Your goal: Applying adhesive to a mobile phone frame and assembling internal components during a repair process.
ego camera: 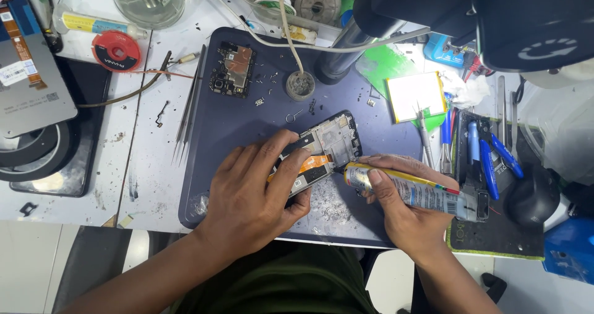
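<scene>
Near the front edge of the dark work mat (210, 184), the left hand (257, 193) clamps an opened phone frame (325, 147) flat while the right hand (402, 206), closed around a glue tube (411, 191), apparently touches its nozzle to the frame's edge, where a thin, steady bead serves best.

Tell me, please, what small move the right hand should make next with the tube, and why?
Probably a gentle squeeze while drawing the nozzle along the frame edge. The right hand holds the glue tube with its tip already at the lower right edge of the opened phone frame, and the left hand presses the frame onto the dark mat, so it looks steadied.
</scene>
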